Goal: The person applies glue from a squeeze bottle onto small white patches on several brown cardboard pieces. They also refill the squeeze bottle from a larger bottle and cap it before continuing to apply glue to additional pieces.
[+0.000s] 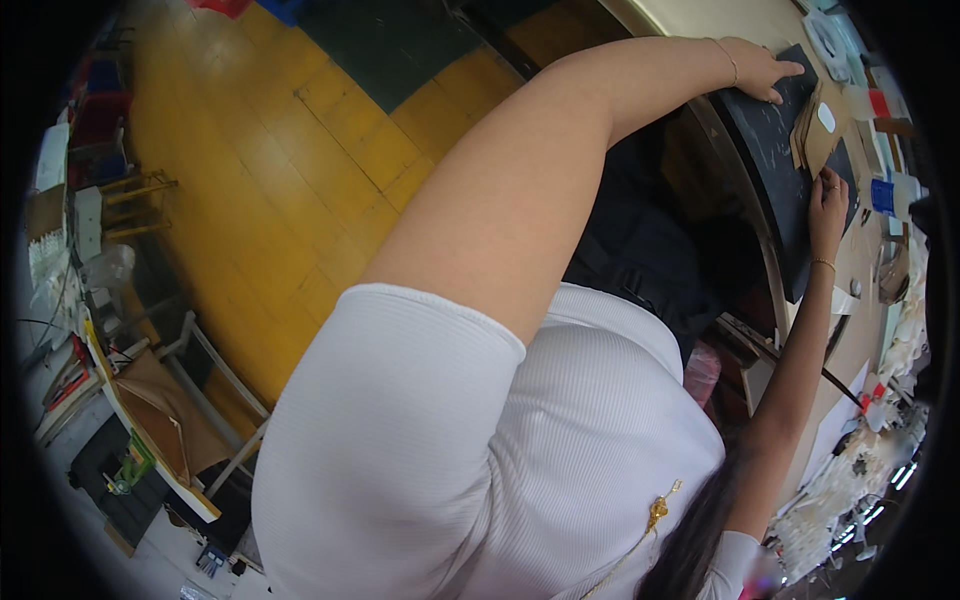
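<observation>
My left hand (762,72) reaches to the far end of a black, scuffed board (765,125) on the table. Its fingers are stretched out and rest on or just over that board. A brown flat piece (824,145), like card or leather, lies on the board among other brown pieces, with a small white oval patch on it. My right hand (829,207) is at the near edge of this brown piece, its fingers bent closed on it. Parts of those fingers are hidden, and the view is small there.
Along the table (690,18) stand a container with a blue label (884,196), a clear roll-like item (826,45) and crumpled white material (840,490). Dark fabric (640,240) hangs beneath the table edge. A chair frame (225,400) and brown bag (165,400) are at left on the yellow floor (250,190).
</observation>
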Motion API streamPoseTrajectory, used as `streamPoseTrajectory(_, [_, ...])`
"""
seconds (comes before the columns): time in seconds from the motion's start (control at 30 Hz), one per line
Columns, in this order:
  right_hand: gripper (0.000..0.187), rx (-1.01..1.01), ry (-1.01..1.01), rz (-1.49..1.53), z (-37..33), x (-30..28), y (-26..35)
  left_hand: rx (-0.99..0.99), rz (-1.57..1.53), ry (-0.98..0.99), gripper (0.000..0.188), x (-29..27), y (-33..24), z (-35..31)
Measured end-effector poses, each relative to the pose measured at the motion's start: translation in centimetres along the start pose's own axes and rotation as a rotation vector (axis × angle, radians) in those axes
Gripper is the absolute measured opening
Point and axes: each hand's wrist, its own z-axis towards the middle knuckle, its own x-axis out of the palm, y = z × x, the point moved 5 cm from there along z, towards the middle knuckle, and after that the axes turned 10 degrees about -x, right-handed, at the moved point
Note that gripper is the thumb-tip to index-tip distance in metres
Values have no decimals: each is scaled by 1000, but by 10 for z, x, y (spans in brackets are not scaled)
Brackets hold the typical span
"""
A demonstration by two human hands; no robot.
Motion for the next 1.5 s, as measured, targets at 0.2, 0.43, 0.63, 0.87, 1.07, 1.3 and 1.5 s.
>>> streamPoseTrajectory(0.2, [21,6,97,8,13,6,-12,37,-46,-131,66,-3,12,-17])
streamPoseTrajectory(0.43, [20,31,54,-38,15,5,-6,33,5,-195,61,-1,15,-18])
streamPoseTrajectory(0.63, [20,18,52,-73,11,6,-7,33,-46,-232,58,4,18,-19])
streamPoseTrajectory(0.87, [19,59,5,-121,8,10,-6,42,-116,-214,49,1,14,-23])
streamPoseTrajectory(1.07, [16,149,-6,-11,10,9,4,56,-193,-273,41,-3,18,-32])
streamPoseTrajectory(1.3, [16,165,-56,27,12,-1,26,20,-319,-219,30,-14,13,-42])
streamPoseTrajectory(1.5, [13,276,-77,78,18,-8,31,-15,-346,-175,24,-30,7,-43])
